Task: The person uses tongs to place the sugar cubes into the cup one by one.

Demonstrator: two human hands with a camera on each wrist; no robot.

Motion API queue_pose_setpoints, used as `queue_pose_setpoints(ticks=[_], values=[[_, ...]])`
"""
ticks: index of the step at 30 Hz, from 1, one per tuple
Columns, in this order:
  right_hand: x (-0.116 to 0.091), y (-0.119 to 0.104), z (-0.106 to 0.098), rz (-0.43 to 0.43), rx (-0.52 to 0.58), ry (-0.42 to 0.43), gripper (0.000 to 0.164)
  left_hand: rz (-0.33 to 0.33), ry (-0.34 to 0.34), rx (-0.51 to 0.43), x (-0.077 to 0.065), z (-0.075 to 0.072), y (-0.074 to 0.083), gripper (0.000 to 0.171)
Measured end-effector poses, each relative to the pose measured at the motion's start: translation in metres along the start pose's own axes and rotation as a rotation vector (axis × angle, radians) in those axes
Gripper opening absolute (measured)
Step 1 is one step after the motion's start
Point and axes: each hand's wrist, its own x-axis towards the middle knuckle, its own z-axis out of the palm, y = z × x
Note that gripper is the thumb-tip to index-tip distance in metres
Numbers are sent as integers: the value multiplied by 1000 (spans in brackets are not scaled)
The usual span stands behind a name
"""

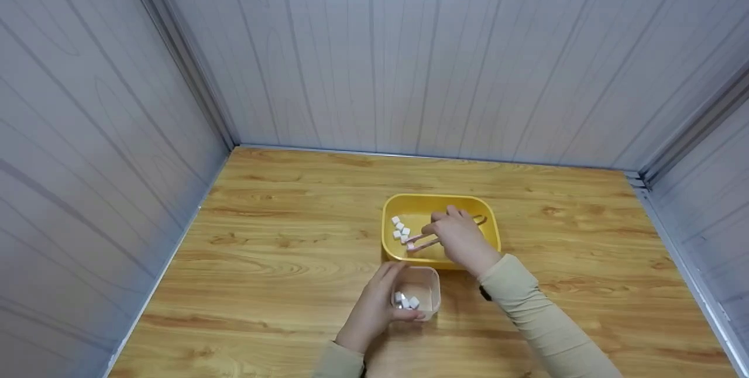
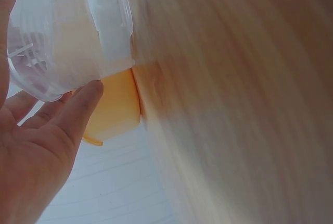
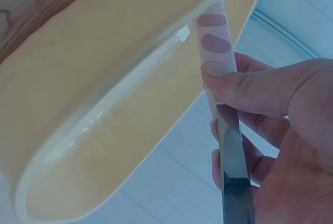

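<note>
My left hand [image 1: 373, 306] grips a small clear plastic container [image 1: 432, 293] by its side, thumb near and fingers on the far side. A few white cubes [image 1: 414, 302] lie in it. Just beyond stands a yellow basin [image 1: 490, 214], with several white cubes [image 1: 397, 234] at its left end. Over this basin, my right hand [image 1: 462, 240] pinches metal tongs [image 3: 234, 156] with pink-spotted ends between thumb and fingers. The tong tips are on either side of one white cube [image 1: 410, 246] low in the basin. Whether they touch it firmly is too small to tell.
A wood-grain table [image 1: 292, 232] carries both containers. Pale panelled walls [image 1: 398, 62] enclose it at the back, left and right. The clear container stands close against the front of the yellow basin.
</note>
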Motion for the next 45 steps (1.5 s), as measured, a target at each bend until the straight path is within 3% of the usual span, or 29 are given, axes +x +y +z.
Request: queue_pose_setpoints(ticks=[17, 38, 45], values=[[-14, 4, -20, 43, 13, 34, 36, -18, -3, 1, 0, -1, 2, 94], [-41, -7, -43, -15, 73, 82, 40, -42, -13, -5, 1, 0, 3, 95], [-48, -16, -42, -87, 58, 75, 38, -38, -16, -15, 2, -1, 3, 94]])
